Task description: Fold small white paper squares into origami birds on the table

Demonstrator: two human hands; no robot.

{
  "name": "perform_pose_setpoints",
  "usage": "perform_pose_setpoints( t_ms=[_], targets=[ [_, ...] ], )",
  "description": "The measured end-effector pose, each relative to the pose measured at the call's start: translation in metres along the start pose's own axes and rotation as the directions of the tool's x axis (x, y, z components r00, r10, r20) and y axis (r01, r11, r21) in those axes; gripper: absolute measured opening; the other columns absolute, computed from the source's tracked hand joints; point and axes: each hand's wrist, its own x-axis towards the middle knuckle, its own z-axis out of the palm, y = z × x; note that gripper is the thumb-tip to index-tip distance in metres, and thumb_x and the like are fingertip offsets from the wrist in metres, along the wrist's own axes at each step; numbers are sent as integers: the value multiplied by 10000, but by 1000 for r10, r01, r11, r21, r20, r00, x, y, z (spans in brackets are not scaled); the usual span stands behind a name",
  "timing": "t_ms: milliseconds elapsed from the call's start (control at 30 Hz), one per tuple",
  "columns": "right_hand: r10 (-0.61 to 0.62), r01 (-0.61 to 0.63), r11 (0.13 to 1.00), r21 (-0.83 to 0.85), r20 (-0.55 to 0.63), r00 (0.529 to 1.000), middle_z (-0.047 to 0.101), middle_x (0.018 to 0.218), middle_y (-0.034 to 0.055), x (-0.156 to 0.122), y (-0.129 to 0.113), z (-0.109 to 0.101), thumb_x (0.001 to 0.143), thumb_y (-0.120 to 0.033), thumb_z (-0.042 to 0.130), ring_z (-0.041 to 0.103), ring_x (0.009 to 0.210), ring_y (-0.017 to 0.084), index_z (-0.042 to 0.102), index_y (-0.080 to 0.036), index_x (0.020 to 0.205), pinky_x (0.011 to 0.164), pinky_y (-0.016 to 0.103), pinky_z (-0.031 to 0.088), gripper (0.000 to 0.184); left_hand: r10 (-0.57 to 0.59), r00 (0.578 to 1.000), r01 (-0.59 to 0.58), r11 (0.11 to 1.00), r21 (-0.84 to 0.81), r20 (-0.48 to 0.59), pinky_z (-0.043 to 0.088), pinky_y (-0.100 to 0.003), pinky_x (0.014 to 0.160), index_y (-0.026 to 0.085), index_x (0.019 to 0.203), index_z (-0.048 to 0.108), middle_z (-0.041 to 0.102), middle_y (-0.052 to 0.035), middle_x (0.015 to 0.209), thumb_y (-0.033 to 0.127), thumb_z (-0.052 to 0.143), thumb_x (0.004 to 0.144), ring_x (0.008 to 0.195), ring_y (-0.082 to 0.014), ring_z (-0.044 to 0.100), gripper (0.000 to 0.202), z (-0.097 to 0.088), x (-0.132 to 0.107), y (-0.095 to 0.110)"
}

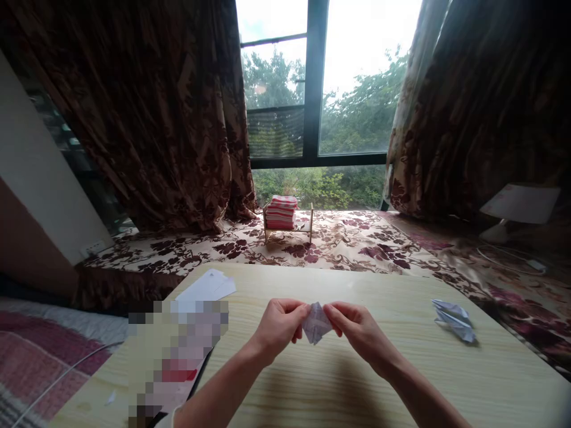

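A small folded paper [317, 324], pale grey-violet and roughly diamond-shaped with creases, is held up above the wooden table [276, 380]. My left hand [283, 324] pinches its left corner between thumb and fingers. On the opposite corner, my right hand [352, 324] has a similar pinch. Both forearms reach in from the bottom edge. Off to the right on the tabletop lies a folded paper piece [454, 321] with pointed ends, apart from my hands.
White paper sheets [207, 288] lie at the table's back left, beside a blurred-out item. A paper scrap [110, 398] is near the left edge. Beyond, a small wooden rack [311, 224] with stacked pink-striped cloths [282, 213] stands on the floral sill. A lamp [520, 205] is at right.
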Motion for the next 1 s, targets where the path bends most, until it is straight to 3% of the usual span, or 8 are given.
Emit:
perform_pose_setpoints(
  t_ms=[167, 433, 600, 800, 1000],
  targets=[
    [51, -51, 998, 32, -13, 999, 495, 560, -13, -6, 0, -4, 805, -501, 545, 425, 547, 113, 598, -160, 626, 520, 238, 354, 388, -94, 995, 95, 994, -47, 16, 354, -209, 381, 95, 648, 669, 500, 1, 416, 442, 616, 710, 381, -85, 416, 357, 6, 1, -7],
    [99, -98, 993, 59, -16, 995, 667, 689, 48, -8, 1, 5, 773, -476, 610, 568, 647, 165, 704, -154, 760, 587, 252, 443, 336, -149, 987, 154, 984, -86, 60, 337, -193, 397, 94, 679, 697, 520, -7, 490, 441, 651, 706, 421, -72, 412, 351, 4, -4, -13],
    [109, -108, 992, 64, -9, 994, 673, 693, 52, -9, 3, 6, 763, -486, 616, 590, 659, 174, 708, -155, 749, 590, 257, 456, 344, -136, 988, 139, 990, -38, 66, 323, -197, 421, 99, 686, 708, 545, -12, 530, 382, 666, 697, 445, -71, 407, 286, 1, -4, -14],
    [97, -97, 995, 14, 2, 995, 646, 681, 31, -9, 1, 6, 756, -449, 628, 567, 629, 146, 705, -170, 712, 533, 224, 430, 293, -17, 999, 13, 997, 80, 47, 396, -219, 545, 124, 659, 727, 625, -46, 634, 317, 646, 711, 598, -128, 518, 216, 7, -9, -11],
    [73, -72, 997, 27, -15, 997, 610, 605, 17, -12, 3, 8, 774, -432, 617, 522, 570, 128, 645, -156, 677, 507, 227, 404, 294, -120, 985, 120, 993, 10, 125, 333, -205, 478, 117, 617, 704, 555, -9, 523, 387, 658, 699, 496, -88, 430, 285, 9, -9, -16]
  ],
)
